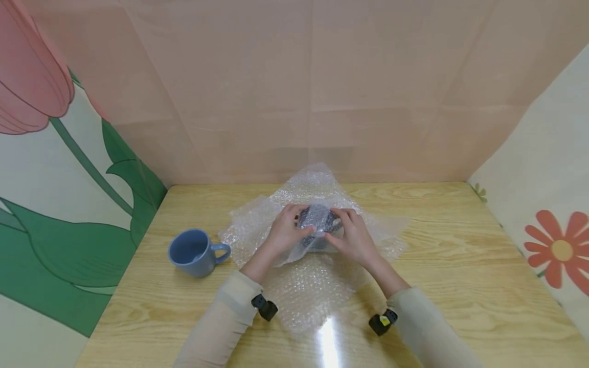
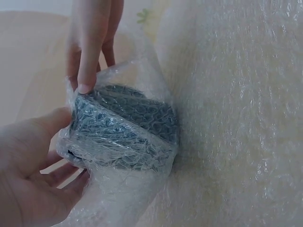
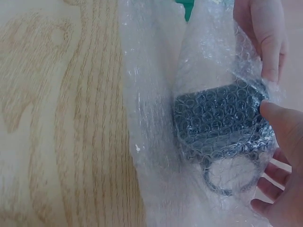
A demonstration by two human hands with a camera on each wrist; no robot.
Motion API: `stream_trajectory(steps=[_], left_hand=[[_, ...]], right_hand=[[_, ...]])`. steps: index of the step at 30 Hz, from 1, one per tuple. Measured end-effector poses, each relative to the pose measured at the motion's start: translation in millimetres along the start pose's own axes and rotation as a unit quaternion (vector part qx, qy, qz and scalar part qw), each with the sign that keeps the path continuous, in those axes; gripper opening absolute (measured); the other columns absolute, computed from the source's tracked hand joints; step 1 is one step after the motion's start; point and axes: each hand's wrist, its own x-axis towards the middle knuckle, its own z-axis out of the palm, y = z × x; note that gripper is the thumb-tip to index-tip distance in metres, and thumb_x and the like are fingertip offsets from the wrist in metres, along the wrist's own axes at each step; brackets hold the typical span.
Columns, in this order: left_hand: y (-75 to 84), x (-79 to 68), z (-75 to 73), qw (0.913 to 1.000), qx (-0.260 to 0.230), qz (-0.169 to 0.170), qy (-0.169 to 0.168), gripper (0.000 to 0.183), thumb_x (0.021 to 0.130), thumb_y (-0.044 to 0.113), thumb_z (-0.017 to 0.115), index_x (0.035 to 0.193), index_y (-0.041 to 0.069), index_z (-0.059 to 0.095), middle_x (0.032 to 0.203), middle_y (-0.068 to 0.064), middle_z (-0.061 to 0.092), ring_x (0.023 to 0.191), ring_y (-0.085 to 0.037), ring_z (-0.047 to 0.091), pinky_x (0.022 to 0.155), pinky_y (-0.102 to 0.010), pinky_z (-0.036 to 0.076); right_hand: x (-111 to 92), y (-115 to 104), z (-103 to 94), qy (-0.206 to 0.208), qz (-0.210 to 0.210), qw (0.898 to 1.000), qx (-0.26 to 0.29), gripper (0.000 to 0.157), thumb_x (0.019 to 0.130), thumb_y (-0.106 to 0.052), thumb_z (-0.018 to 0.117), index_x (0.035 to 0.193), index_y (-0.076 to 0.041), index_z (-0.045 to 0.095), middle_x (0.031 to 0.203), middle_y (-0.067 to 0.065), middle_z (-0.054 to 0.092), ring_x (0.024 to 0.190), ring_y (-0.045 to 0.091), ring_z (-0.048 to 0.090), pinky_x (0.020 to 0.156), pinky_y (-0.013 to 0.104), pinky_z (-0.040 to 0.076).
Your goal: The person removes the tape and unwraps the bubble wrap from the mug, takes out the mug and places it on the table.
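A dark blue-grey mug [image 3: 220, 113] stands wrapped in clear bubble wrap [image 1: 310, 291] in the middle of the table. Its ring-shaped handle shows through the plastic in the right wrist view. My left hand [image 1: 286, 232] grips the wrapped mug from the left, thumb on the near side and fingers round the far side. From the right, my right hand [image 1: 355, 236] holds it the same way, thumb close to the other thumb. Folds of wrap lie over the mug's upper part between both hands, while the rest of the sheet spreads beneath it.
An unwrapped blue mug [image 1: 195, 253] stands left of the sheet, its handle pointing right toward my left forearm. The wooden table [image 1: 460, 266] meets a pink backdrop [image 1: 308, 102] behind and flower-printed panels at both sides.
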Motion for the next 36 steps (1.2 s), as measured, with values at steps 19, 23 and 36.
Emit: stream_trajectory(steps=[19,23,36], left_hand=[[-0.9,-8.8,-3.4,0.9847,0.144,0.097,0.012,0.061,0.086,0.037,0.063,0.135,0.005,0.044,0.139,-0.012,0.044,0.126,-0.029,0.042,0.105,-0.041,0.034],[-0.9,-10.6,-5.1,0.9826,0.156,0.100,0.009,0.060,0.086,0.039,0.061,0.134,0.006,0.045,0.140,-0.012,0.043,0.127,-0.030,0.041,0.105,-0.043,0.034],[-3.4,-16.3,-6.5,0.9697,0.206,0.130,0.018,0.057,0.087,0.041,0.060,0.132,0.007,0.048,0.140,-0.012,0.042,0.124,-0.029,0.045,0.101,-0.043,0.040]], right_hand=[[-1.2,2.5,2.4,0.020,-0.019,1.000,-0.004,0.066,0.068,-0.025,0.081,0.122,0.002,0.052,0.111,0.023,0.052,0.097,0.037,0.051,0.085,0.048,0.043],[-1.2,2.8,2.6,0.016,-0.017,1.000,-0.006,0.066,0.069,-0.025,0.080,0.122,0.002,0.052,0.112,0.023,0.052,0.098,0.037,0.051,0.086,0.048,0.043],[-0.7,2.1,2.5,0.027,-0.028,0.999,-0.012,0.064,0.068,-0.023,0.080,0.120,0.003,0.053,0.109,0.023,0.054,0.095,0.038,0.053,0.084,0.048,0.044]])
